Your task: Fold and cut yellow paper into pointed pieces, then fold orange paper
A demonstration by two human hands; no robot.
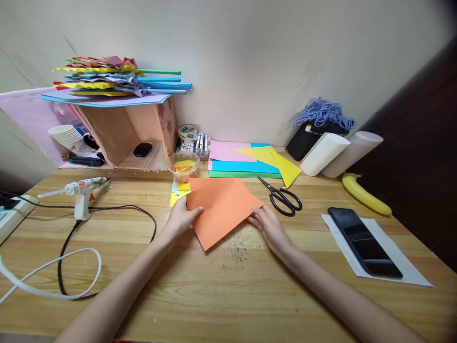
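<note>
An orange sheet of paper (221,207) lies turned at an angle on the wooden table (228,286). My left hand (182,219) rests on its left corner, fingers closed over the edge with the thumb on top. My right hand (269,226) pinches the right corner. Black scissors (282,196) lie just right of the sheet. A clear plastic cup (183,165) with yellow scraps stands behind the sheet, with yellow scraps (178,193) beside it.
A white glue gun (80,190) with its black cord stands at the left by a power strip (9,214). Stacked coloured sheets (246,162), markers (199,143), a cardboard box (124,133) topped with paper pinwheels, a banana (364,193) and a phone (364,240) on white paper surround the work area.
</note>
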